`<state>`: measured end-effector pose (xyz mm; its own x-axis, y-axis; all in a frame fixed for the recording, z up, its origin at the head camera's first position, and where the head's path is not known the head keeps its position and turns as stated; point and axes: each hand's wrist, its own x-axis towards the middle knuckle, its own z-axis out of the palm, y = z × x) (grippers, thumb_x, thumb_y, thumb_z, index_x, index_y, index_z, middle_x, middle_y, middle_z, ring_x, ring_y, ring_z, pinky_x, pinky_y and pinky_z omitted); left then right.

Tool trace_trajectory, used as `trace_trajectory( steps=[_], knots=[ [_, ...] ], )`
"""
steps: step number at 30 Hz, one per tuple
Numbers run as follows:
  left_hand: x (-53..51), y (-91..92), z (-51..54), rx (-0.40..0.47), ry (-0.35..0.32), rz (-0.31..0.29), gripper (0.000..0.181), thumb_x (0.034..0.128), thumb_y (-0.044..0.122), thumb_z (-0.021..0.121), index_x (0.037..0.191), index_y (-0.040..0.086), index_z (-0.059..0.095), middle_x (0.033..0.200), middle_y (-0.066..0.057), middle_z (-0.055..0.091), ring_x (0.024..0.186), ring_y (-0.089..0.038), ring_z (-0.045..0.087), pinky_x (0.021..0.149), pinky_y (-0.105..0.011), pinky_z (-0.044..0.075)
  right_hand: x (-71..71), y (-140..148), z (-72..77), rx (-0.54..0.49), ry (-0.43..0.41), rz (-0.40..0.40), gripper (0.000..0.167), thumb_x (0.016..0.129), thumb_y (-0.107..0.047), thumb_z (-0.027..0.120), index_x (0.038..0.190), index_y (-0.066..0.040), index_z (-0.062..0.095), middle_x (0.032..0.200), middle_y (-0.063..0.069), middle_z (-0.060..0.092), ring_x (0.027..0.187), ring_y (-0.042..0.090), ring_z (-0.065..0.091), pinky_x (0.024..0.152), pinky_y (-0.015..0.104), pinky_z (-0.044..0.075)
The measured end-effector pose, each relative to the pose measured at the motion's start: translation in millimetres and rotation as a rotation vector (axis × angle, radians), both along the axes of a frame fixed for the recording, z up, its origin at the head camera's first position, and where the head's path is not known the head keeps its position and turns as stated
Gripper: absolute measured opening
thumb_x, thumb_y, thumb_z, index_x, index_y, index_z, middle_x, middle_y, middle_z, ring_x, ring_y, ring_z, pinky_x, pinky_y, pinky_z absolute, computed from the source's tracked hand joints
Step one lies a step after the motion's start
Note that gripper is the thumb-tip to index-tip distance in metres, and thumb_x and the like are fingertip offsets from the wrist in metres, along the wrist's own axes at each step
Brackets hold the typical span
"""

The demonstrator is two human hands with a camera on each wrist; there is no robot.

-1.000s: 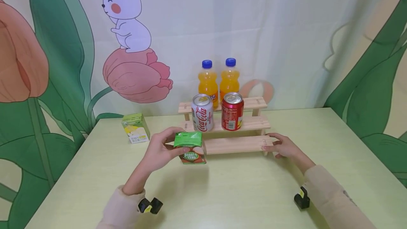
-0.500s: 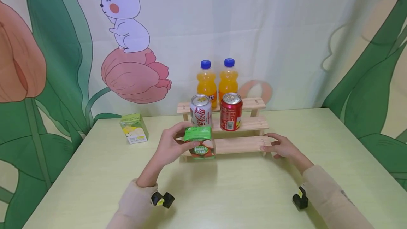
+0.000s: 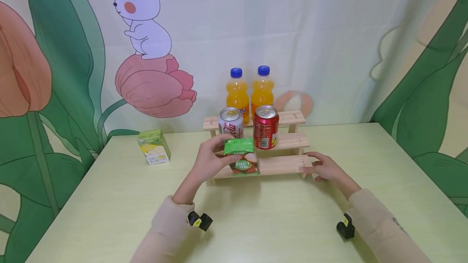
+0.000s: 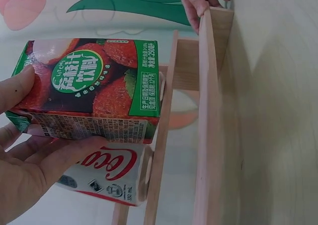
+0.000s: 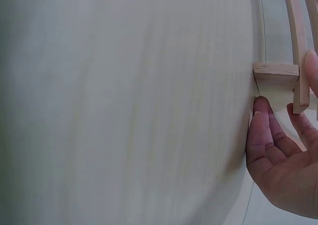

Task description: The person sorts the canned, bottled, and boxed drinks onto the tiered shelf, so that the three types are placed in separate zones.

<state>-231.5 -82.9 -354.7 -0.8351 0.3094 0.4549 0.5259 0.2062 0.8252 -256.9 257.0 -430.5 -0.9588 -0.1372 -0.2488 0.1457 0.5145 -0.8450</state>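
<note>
My left hand [image 3: 212,159] grips a green litchi juice carton [image 3: 243,161], thumb on its front and fingers behind. The left wrist view shows the litchi juice carton [image 4: 89,81] upright and a gap away from the lowest step [image 4: 208,125] of a wooden three-step display stand [image 3: 281,165]. My right hand [image 3: 323,167] pinches the right end of that lowest step; in the right wrist view the thumb [image 5: 311,71] lies on the board. On the middle step stand a silver Coca-Cola can [image 3: 231,123], partly hidden by the carton, and a red can [image 3: 266,129].
Two orange soda bottles [image 3: 237,92] with blue caps stand on the top step. A yellow-green juice carton [image 3: 154,147] stands at the back left of the pale table [image 3: 278,222]. Behind hangs a printed curtain [image 3: 329,52].
My left hand has carried the litchi juice carton right and up, from the stand's left end to above its lowest step. My right hand stays on the step's end.
</note>
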Motion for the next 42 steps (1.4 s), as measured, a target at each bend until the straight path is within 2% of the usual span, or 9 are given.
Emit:
trace_trajectory(
  steps=[8, 14, 19, 21, 28, 33, 40, 42],
  knots=[
    [-8.7, 15.9, -3.8, -0.002, 0.039, -0.011, 0.034, 0.0722, 0.0, 0.074, 0.103, 0.0, 0.06, 0.096, -0.011, 0.063, 0.08, -0.021, 0.057, 0.072, -0.031, 0.051, 1.4, -0.7, 1.7, -0.013, -0.015, 0.005, 0.074, 0.082, -0.029, 0.068, 0.138, -0.001, 0.03, 0.117, 0.024, 0.049, 0.086, 0.02, 0.051, 0.063, 0.03, 0.048],
    [-14.0, 26.0, -6.3, -0.011, 0.02, -0.028, 0.036, 0.0731, 0.004, 0.075, 0.106, 0.003, 0.06, 0.097, -0.009, 0.062, 0.079, -0.019, 0.056, 0.07, -0.03, 0.051, 1.5, -1.4, 2.8, -0.018, -0.01, 0.008, 0.073, 0.082, -0.028, 0.067, 0.138, 0.0, 0.03, 0.117, 0.025, 0.049, 0.086, 0.021, 0.051, 0.063, 0.03, 0.048],
    [-16.0, 34.3, -8.7, -0.019, -0.014, -0.045, 0.037, 0.0732, 0.004, 0.075, 0.106, 0.001, 0.059, 0.098, -0.012, 0.062, 0.079, -0.021, 0.059, 0.071, -0.035, 0.052, 0.0, -1.2, 1.2, -0.015, -0.01, 0.006, 0.074, 0.082, -0.029, 0.068, 0.138, -0.001, 0.029, 0.117, 0.026, 0.05, 0.084, 0.02, 0.052, 0.063, 0.03, 0.048],
    [-15.1, 37.6, -7.5, -0.025, -0.031, -0.045, 0.036, 0.0737, 0.003, 0.074, 0.106, -0.001, 0.059, 0.099, -0.014, 0.062, 0.081, -0.023, 0.059, 0.074, -0.037, 0.052, -0.4, -0.8, 0.4, -0.017, -0.009, 0.007, 0.074, 0.082, -0.029, 0.068, 0.138, 0.0, 0.03, 0.116, 0.026, 0.05, 0.083, 0.02, 0.052, 0.062, 0.029, 0.048],
    [2.1, 48.4, 14.1, -0.061, -0.061, -0.061, 0.033, 0.0763, 0.0, 0.07, 0.106, -0.004, 0.056, 0.099, -0.016, 0.061, 0.086, -0.025, 0.058, 0.078, -0.034, 0.05, -0.8, 1.3, -0.6, -0.02, 0.0, 0.008, 0.073, 0.082, -0.028, 0.068, 0.138, 0.0, 0.03, 0.117, 0.026, 0.05, 0.083, 0.019, 0.053, 0.062, 0.03, 0.048],
    [2.7, 54.4, 14.1, -0.087, -0.052, -0.043, 0.03, 0.0758, 0.001, 0.071, 0.103, -0.003, 0.057, 0.097, -0.016, 0.061, 0.086, -0.028, 0.057, 0.078, -0.038, 0.049, -0.2, 0.4, 0.1, -0.018, -0.001, 0.006, 0.073, 0.082, -0.028, 0.068, 0.138, 0.0, 0.03, 0.116, 0.025, 0.05, 0.083, 0.019, 0.052, 0.062, 0.03, 0.048],
    [-24.0, 59.6, -18.4, -0.139, -0.003, -0.017, 0.034, 0.0741, 0.012, 0.075, 0.104, 0.007, 0.059, 0.095, -0.003, 0.064, 0.083, -0.014, 0.058, 0.073, -0.025, 0.048, 0.3, -0.2, -0.1, -0.012, -0.001, 0.001, 0.072, 0.082, -0.027, 0.068, 0.138, -0.001, 0.031, 0.117, 0.025, 0.05, 0.084, 0.019, 0.052, 0.062, 0.03, 0.048],
    [-24.6, 61.2, -18.7, -0.149, 0.001, -0.013, 0.035, 0.0742, 0.012, 0.076, 0.104, 0.007, 0.059, 0.096, -0.004, 0.065, 0.082, -0.015, 0.059, 0.073, -0.026, 0.048, 1.0, -0.6, 0.5, -0.011, -0.003, -0.003, 0.072, 0.082, -0.027, 0.067, 0.138, -0.001, 0.031, 0.117, 0.024, 0.05, 0.085, 0.019, 0.051, 0.063, 0.031, 0.048]
  ],
)
